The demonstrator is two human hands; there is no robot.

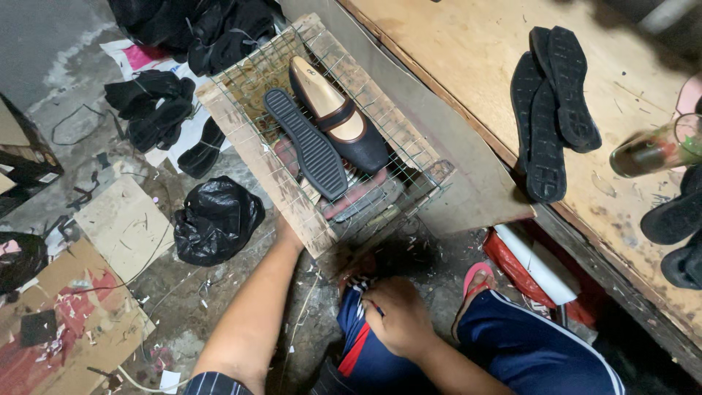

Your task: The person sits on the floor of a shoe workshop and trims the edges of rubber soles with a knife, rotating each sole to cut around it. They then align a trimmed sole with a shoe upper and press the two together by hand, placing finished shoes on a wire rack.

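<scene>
Small shoemaking workshop. Evidence: loose black rubber soles (548, 110) on a scuffed plywood tabletop (468, 58), right; black flat shoe (340, 117) and another sole (307, 143) on a wire-mesh wooden rack (248, 139), centre; black shoe uppers (150, 106), cardboard scraps (124, 227) and offcuts on the concrete floor (66, 80), left.

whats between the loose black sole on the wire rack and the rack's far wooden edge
In the head view, a black flat shoe with a tan insole lies between the loose sole and the rack's far edge, right beside the sole.
</scene>
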